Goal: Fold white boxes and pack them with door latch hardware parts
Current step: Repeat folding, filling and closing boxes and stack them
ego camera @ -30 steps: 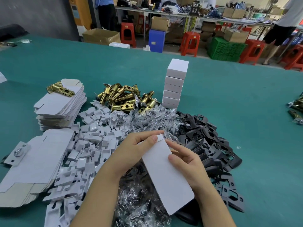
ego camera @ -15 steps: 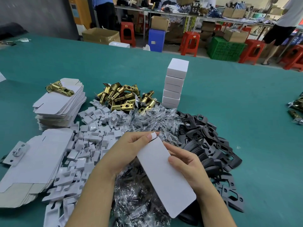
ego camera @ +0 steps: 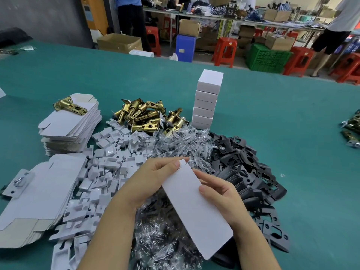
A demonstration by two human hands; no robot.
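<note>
At six o'clock, over the desk [ego camera: 272, 117], a flat box [ego camera: 196, 207] is held: left hand [ego camera: 153, 180] fingers pinched on its top tab, right hand [ego camera: 220, 195] fingers curled round its edge. Both edges should be squeezed inward to open it squarely.

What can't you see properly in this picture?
- Head view: the flat white box hides what lies beneath it.
- The clear plastic bags glare too much to show their contents.
- The left hand and right hand cover their own fingertips behind the box.
- The dark parts are cut off by the right edge.
</note>
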